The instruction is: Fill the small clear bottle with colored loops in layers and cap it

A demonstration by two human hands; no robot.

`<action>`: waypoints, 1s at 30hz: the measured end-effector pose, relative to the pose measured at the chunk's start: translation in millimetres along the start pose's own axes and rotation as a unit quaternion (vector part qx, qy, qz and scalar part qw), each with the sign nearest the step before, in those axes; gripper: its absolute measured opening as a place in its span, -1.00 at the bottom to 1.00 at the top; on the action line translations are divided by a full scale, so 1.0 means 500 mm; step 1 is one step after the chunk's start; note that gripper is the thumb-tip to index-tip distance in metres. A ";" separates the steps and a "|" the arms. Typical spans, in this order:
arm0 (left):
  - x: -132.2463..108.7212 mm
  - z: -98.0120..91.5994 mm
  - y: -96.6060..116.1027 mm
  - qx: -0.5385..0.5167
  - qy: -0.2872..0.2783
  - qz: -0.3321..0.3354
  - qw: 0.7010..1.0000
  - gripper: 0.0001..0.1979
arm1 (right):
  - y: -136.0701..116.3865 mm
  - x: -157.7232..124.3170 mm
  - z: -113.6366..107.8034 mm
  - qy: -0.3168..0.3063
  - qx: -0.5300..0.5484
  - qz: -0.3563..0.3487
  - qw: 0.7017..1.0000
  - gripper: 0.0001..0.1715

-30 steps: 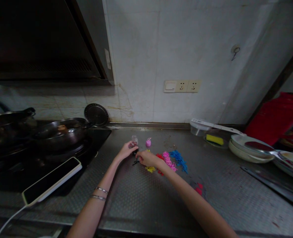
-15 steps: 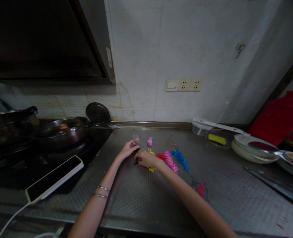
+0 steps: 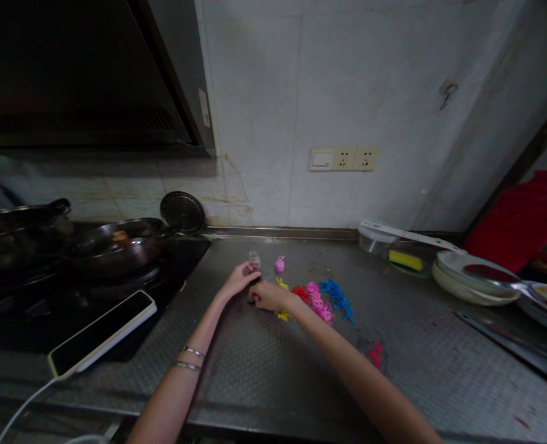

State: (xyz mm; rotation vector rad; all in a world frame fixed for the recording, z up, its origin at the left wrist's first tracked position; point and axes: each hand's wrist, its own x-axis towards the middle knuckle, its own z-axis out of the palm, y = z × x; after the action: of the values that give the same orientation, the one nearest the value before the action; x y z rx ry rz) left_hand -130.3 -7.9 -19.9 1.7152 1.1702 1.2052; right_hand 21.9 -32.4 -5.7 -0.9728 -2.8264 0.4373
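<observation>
One head-worn camera looks forward and down across the table (image 3: 254,382) to the wall (image 3: 254,92) beyond. The forearms (image 3: 176,382) enter from 7 and 5 o'clock; the hands (image 3: 237,282) sit in the middle distance, towards 6 o'clock of centre, perhaps too dim and small for fine detail.

A small jar (image 3: 253,257) is held by the left hand (image 3: 237,283) over the counter (image 3: 254,376); the right hand (image 3: 271,296) is placed just before the jar, slightly to its right. Heaps of small bands (image 3: 319,303) are spread rightward from the right hand. A small round item (image 3: 279,265) is located right of the jar. At left, a pan (image 3: 127,251) is set on the stove (image 3: 183,260), behind a phone (image 3: 102,333). At right, a sponge (image 3: 405,260) is positioned left of stacked bowls (image 3: 465,292).
</observation>
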 end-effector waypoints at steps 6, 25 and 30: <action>0.002 0.000 -0.006 0.000 -0.004 0.007 1.000 -0.75 | 0.000 -0.011 -0.004 0.024 0.010 -0.008 1.000 -0.64; 0.005 0.002 -0.007 -0.029 -0.019 0.018 0.999 -0.69 | 0.009 -0.037 -0.108 0.118 0.096 -0.029 0.988 -0.63; 0.003 0.000 -0.008 -0.006 -0.002 0.006 1.000 -0.73 | -0.003 -0.027 -0.046 0.085 0.060 0.003 0.995 -0.66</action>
State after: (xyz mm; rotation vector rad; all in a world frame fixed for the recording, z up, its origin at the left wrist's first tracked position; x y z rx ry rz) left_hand -131.1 -5.2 -22.9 1.7177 1.1492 1.2125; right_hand 36.2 -36.4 16.5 -0.9459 -2.6150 0.4931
